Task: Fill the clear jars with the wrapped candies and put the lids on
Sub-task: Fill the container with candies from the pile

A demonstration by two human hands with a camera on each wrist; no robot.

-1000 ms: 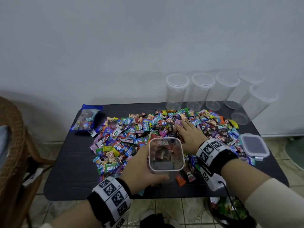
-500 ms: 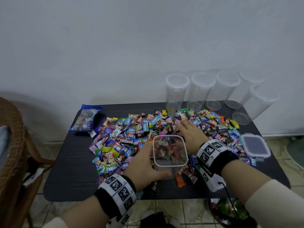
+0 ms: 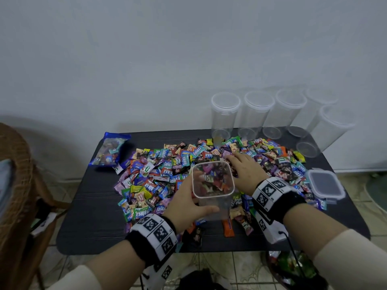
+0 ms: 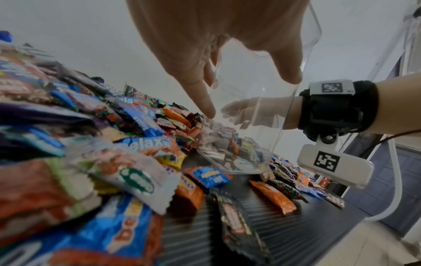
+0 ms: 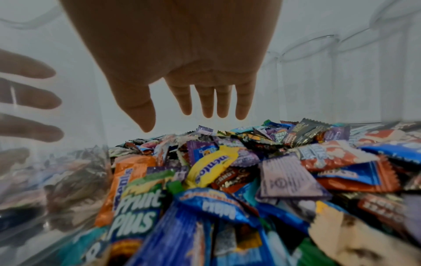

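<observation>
A clear square jar [image 3: 212,186] [image 4: 252,115] stands upright among the wrapped candies [image 3: 165,174] [image 5: 250,180] on the black table [image 3: 94,206]. It holds a shallow layer of candies at its bottom. My left hand [image 3: 189,206] [image 4: 227,54] grips the jar's near left side, thumb in front. My right hand [image 3: 244,170] [image 5: 193,100] hovers flat over the candy pile just right of the jar, fingers straight, holding nothing. The jar's lid [image 3: 324,183] lies on the right side of the table.
Several empty round clear jars [image 3: 257,114] line the table's back right edge by the wall. A blue candy bag [image 3: 110,149] lies at the back left. A wicker chair [image 3: 14,185] stands left of the table. The table's near left area is bare.
My left hand has shifted the jar a little right and away, closer to the right hand. The right hand stays over the pile.
</observation>
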